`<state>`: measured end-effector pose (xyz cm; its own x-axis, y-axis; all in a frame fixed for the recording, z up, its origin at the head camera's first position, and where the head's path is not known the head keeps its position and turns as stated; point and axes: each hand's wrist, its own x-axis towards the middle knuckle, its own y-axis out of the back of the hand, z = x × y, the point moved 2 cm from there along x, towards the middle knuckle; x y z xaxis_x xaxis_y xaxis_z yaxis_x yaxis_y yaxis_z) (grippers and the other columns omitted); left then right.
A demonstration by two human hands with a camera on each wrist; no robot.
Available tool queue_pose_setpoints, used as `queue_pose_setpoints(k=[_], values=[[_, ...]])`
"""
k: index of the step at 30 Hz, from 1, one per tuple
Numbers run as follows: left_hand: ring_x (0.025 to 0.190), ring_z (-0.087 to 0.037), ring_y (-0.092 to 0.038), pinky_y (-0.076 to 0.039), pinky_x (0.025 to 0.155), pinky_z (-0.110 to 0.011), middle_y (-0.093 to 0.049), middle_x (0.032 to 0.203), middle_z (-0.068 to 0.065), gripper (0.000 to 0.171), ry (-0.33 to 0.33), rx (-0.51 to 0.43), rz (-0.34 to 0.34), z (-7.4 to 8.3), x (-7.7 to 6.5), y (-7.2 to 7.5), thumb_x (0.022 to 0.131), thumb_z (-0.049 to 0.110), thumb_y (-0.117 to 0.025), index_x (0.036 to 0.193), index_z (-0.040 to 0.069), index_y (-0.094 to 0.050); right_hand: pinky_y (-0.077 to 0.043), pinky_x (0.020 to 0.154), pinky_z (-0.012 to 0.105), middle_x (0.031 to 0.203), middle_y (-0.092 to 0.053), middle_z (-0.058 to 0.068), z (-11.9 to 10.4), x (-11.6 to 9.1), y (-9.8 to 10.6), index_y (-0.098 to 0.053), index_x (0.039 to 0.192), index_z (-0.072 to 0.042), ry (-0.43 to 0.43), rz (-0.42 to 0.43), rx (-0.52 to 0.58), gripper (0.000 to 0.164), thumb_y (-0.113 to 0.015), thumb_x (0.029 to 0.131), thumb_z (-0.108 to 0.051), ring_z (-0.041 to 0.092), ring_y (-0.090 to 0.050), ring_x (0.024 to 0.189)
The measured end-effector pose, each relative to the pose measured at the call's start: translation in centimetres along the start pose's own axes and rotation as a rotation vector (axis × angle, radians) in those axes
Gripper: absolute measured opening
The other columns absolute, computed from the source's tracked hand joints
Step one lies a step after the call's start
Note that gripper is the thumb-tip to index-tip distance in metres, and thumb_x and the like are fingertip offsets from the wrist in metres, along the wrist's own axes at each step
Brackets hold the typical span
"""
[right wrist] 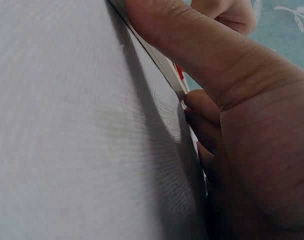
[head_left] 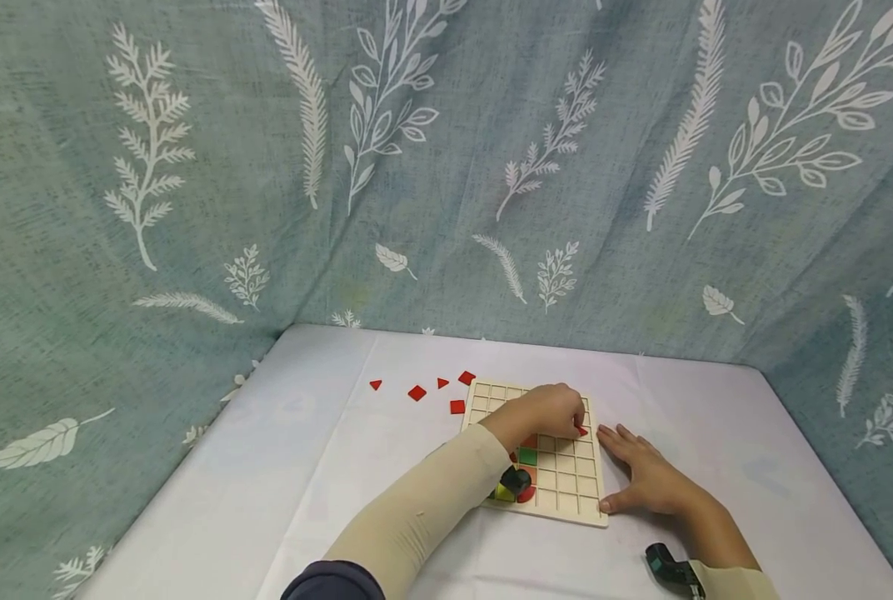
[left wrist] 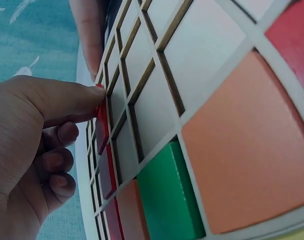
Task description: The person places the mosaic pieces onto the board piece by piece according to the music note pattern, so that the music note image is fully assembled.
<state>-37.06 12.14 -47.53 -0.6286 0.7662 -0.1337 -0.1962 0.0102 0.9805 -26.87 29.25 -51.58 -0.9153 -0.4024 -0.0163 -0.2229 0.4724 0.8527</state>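
Pinching a red piece (head_left: 583,432) in the left hand (head_left: 544,410), right at the tips of the fingers (left wrist: 82,102), over by the right side of the wooden board (head_left: 587,486). Can't tell whether fully seated in a square. Holding the board's right edge with the right hand (head_left: 649,475), fingers spread and clamped on nothing, probably to stop any sliding. Probably handy having loose red squares (head_left: 416,393) and triangles (head_left: 375,384) left of the board on the desk (head_left: 304,442).
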Motion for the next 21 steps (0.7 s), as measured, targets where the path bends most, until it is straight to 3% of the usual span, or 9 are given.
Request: queue_pose_setpoints(k=[9, 14, 21], values=[[0.081, -0.003, -0.057, -0.046, 0.075, -0.021, -0.065, 0.09, 0.014, 0.016, -0.032, -0.008, 0.009, -0.9, -0.5, 0.7, 0.095, 0.029, -0.061, 0.098, 0.022, -0.076, -0.007, 0.108, 0.065, 0.154, -0.03, 0.017, 0.0, 0.2, 0.0, -0.036, 0.148, 0.0, -0.01, 0.008, 0.004, 0.122, -0.084, 0.054, -0.062, 0.044, -0.012, 0.142], [0.073, -0.004, -0.053, -0.045, 0.071, -0.021, -0.063, 0.085, 0.015, 0.016, -0.05, 0.02, 0.032, -2.4, -1.5, 0.8, 0.095, 0.026, -0.06, 0.095, 0.023, -0.076, -0.008, 0.108, 0.064, 0.154, -0.03, 0.016, 0.1, 0.3, -0.2, -0.036, 0.149, -0.001, -0.05, -0.002, 0.004, 0.124, -0.085, 0.052, -0.063, 0.043, -0.012, 0.143], [0.072, -0.004, -0.052, -0.043, 0.069, -0.021, -0.063, 0.086, 0.016, 0.016, -0.048, -0.021, 0.043, -4.8, -3.3, 0.1, 0.096, 0.023, -0.059, 0.093, 0.025, -0.075, -0.008, 0.108, 0.064, 0.154, -0.031, 0.017, 0.1, 0.2, -0.4, -0.037, 0.148, -0.001, -0.055, 0.002, 0.002, 0.124, -0.085, 0.052, -0.063, 0.044, -0.013, 0.142]])
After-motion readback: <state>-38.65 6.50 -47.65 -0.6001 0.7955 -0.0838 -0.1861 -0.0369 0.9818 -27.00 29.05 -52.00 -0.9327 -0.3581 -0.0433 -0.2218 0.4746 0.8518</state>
